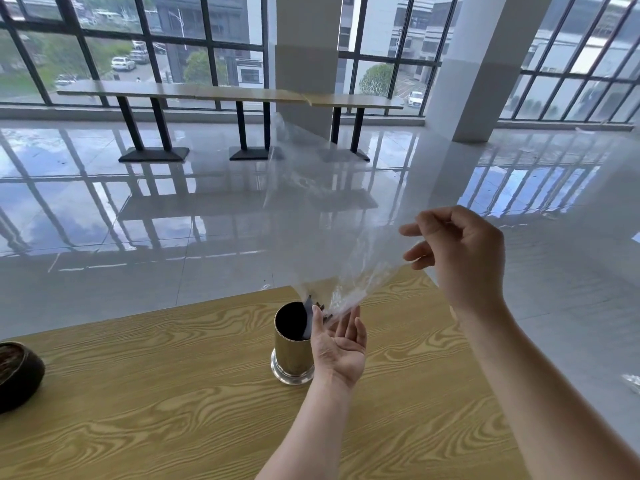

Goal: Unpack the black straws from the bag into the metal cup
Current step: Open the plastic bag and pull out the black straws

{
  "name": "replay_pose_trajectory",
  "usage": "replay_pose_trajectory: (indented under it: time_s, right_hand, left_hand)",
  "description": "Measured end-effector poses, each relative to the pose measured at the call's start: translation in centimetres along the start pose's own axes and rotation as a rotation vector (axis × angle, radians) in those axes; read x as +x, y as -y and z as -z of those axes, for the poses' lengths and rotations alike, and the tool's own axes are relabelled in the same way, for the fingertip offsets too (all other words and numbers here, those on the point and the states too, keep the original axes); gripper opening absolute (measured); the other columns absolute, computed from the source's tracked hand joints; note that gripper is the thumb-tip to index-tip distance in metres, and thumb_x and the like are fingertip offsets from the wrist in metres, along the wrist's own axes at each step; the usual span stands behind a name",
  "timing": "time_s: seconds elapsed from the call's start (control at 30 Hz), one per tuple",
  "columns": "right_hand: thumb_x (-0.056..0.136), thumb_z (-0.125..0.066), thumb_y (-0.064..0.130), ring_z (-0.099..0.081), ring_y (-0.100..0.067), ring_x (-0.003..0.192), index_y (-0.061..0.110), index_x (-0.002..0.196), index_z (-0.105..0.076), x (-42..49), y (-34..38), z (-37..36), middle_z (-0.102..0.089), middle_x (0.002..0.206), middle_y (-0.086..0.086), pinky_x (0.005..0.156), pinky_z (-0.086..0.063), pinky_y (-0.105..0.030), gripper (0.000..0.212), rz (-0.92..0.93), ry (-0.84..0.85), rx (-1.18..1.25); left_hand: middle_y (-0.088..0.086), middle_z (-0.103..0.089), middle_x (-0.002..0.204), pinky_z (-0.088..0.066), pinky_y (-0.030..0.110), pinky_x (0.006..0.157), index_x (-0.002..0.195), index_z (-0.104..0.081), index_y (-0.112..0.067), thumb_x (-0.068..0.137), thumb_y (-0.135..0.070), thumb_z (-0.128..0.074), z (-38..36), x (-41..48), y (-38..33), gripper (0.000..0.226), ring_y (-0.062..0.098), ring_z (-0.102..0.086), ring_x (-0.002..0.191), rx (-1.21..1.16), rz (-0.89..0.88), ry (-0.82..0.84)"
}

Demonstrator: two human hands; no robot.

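Note:
A clear plastic bag (332,216) hangs mouth down over the metal cup (291,358), which stands upright on the wooden table (156,393). My right hand (460,251) is raised to the right of the cup and pinches the bag's upper side with curled fingers. My left hand (341,341) is just right of the cup's rim, palm up with relaxed fingers, and the bag's bunched mouth rests against its fingers. A few dark straw ends (320,308) show at the bag's mouth above the rim. The cup's inside is dark, so I cannot make out its contents.
A dark round bowl (19,372) sits at the table's left edge. The table's far edge runs just behind the cup. Beyond it are a glossy tiled floor, long tables (225,93) by the windows and a white pillar (485,64). A scrap of clear plastic (632,382) lies at the right.

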State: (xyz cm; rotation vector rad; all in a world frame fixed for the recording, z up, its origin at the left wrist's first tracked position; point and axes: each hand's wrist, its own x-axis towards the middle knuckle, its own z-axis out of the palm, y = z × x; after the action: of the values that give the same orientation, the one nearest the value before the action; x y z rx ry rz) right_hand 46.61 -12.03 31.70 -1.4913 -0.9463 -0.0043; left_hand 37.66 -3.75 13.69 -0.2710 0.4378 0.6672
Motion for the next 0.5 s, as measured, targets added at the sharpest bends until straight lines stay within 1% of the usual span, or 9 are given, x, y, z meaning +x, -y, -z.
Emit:
replay_pose_trajectory:
  time_s: [0.2,0.27,0.4,0.5]
  right_hand:
    - [0.096,-0.061,0.022,-0.072,-0.027,0.056,0.020,0.086,-0.070,0.9,0.9,1.1,-0.079,0.084,-0.001,0.050,-0.057,-0.035,0.014,0.003,-0.079,0.076]
    - [0.096,-0.061,0.023,-0.072,-0.027,0.056,0.019,0.087,-0.070,1.1,1.3,1.3,-0.079,0.085,-0.001,0.049,-0.057,-0.034,0.014,0.017,-0.080,0.095]
    - [0.097,-0.061,0.022,-0.072,-0.028,0.055,0.015,0.089,-0.071,1.3,1.7,1.4,-0.079,0.085,-0.001,0.050,-0.059,-0.035,0.014,0.030,-0.064,0.102]
    - [0.097,-0.061,0.021,-0.071,-0.029,0.055,0.013,0.091,-0.071,1.4,1.9,1.7,-0.079,0.084,-0.002,0.051,-0.058,-0.035,0.014,0.017,-0.083,0.122]
  left_hand:
    - [0.020,-0.073,0.099,-0.061,0.032,0.056,0.123,-0.053,0.000,0.082,-0.046,-0.076,-0.7,-0.2,0.4,0.066,0.030,-0.076,0.083,0.007,-0.008,0.021]
    - [0.019,-0.074,0.096,-0.061,0.032,0.057,0.120,-0.054,-0.001,0.084,-0.044,-0.075,-1.1,-0.3,0.5,0.060,0.029,-0.076,0.083,0.012,-0.017,0.040]
    - [0.017,-0.075,0.087,-0.061,0.030,0.057,0.106,-0.060,0.000,0.087,-0.032,-0.073,-2.1,-0.5,0.3,0.039,0.027,-0.075,0.076,0.036,-0.024,0.064]
    - [0.017,-0.074,0.085,-0.061,0.032,0.064,0.101,-0.061,0.001,0.086,-0.022,-0.072,-3.2,-0.5,-0.1,0.029,0.027,-0.073,0.074,0.084,-0.043,0.068]
